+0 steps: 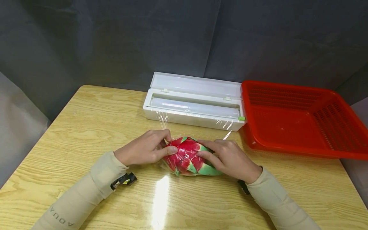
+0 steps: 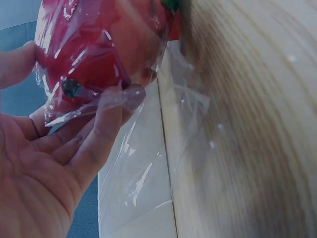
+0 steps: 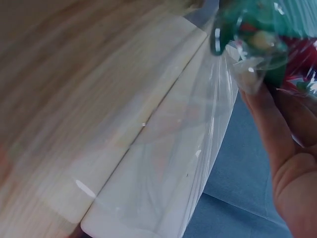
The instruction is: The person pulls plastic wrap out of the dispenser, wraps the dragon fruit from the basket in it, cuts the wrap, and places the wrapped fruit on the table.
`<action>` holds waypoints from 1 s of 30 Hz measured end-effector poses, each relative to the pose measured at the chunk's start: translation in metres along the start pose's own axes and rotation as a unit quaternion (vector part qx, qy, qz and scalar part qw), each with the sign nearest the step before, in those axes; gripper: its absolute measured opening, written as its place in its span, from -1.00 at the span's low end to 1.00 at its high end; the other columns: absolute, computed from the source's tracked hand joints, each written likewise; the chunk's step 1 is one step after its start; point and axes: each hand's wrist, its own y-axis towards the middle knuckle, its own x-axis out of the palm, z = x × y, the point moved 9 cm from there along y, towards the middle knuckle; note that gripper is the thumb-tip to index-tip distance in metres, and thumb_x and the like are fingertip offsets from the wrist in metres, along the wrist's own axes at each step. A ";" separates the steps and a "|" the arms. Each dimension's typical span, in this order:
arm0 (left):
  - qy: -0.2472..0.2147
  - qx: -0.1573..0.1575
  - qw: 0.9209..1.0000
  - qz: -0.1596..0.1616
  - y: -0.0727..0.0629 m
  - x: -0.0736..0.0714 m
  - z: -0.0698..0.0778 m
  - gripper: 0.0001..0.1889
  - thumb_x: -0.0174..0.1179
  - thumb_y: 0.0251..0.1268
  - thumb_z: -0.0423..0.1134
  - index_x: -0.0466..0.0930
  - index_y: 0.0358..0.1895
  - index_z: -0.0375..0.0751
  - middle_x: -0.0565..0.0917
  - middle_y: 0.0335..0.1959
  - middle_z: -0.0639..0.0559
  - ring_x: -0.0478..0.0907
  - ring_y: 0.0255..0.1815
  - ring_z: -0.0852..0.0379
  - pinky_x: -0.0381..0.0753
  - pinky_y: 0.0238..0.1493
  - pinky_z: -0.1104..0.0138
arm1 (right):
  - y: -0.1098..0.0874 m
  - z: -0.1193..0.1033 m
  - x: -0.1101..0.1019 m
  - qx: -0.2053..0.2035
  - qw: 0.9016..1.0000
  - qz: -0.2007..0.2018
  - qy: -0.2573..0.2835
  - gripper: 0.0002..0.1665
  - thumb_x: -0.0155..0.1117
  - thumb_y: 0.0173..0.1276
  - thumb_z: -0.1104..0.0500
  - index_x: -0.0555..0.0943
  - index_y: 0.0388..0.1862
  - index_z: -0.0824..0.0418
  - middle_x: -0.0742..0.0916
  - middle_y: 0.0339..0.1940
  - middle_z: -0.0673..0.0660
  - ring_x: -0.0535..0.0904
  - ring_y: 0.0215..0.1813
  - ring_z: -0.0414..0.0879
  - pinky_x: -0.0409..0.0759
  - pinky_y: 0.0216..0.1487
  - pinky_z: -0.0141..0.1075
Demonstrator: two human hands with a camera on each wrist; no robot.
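Note:
A red dragon fruit [image 1: 187,156] with green-tipped scales lies on the table, covered in clear plastic wrap. My left hand [image 1: 146,148] grips its left end, thumb over the top and fingers behind. In the left wrist view, the fingers of the left hand [image 2: 54,153] bear against the wrapped dragon fruit [image 2: 99,44], with wrap bunched at the fingertips. The right hand [image 1: 230,156] holds the green end; its far fingers are partly hidden. Clear plastic wrap [image 3: 163,148] stretches between the fruit and the white wrap dispenser [image 1: 189,118].
Behind the hands, the dispenser's lid [image 1: 195,84] stands raised, showing the wrap roll [image 1: 195,107] inside. A red plastic basket [image 1: 281,145] sits to the right, against the dispenser's end. A dark curtain [image 1: 115,41] hangs beyond the table [image 1: 72,127].

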 end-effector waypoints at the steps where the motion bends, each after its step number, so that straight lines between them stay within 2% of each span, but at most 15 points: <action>1: 0.000 0.000 1.000 0.000 0.000 0.000 0.000 -0.72 0.23 0.48 0.05 0.56 -0.11 -0.10 0.67 -0.37 0.14 0.48 -0.44 0.26 0.57 -0.40 0.40 | 0.000 0.000 0.000 -0.001 1.000 0.000 0.000 -0.45 0.40 0.41 -0.10 0.69 0.26 0.18 0.87 -0.19 0.01 0.78 -0.26 -0.24 0.80 -0.18 -0.33; 7: -0.001 -0.002 1.000 -0.003 0.002 0.001 -0.001 -0.74 0.22 0.50 0.02 0.58 -0.12 -0.12 0.67 -0.37 0.15 0.48 -0.42 0.26 0.57 -0.39 0.42 | 0.000 0.003 0.001 0.006 1.000 -0.006 0.005 -0.47 0.38 0.43 -0.10 0.70 0.25 0.15 0.87 -0.14 0.01 0.80 -0.19 -0.21 0.82 -0.11 -0.26; 16: 0.001 -0.014 1.000 -0.013 0.003 0.003 -0.002 -0.72 0.19 0.52 0.03 0.58 -0.15 -0.13 0.63 -0.45 0.14 0.44 -0.47 0.26 0.51 -0.45 0.42 | 0.000 0.005 0.002 0.012 1.000 -0.010 0.007 -0.51 0.36 0.45 -0.10 0.71 0.23 0.11 0.87 -0.12 -0.02 0.80 -0.18 -0.23 0.81 -0.11 -0.25; 30: -0.010 -0.006 1.000 -0.023 0.002 0.006 -0.002 -0.74 0.15 0.56 0.04 0.55 -0.22 -0.07 0.53 -0.55 0.19 0.38 -0.55 0.30 0.46 -0.48 0.43 | 0.001 0.006 0.004 0.006 0.999 -0.015 0.032 -0.55 0.36 0.46 -0.08 0.73 0.20 0.12 0.87 -0.17 -0.03 0.80 -0.20 -0.24 0.80 -0.13 -0.27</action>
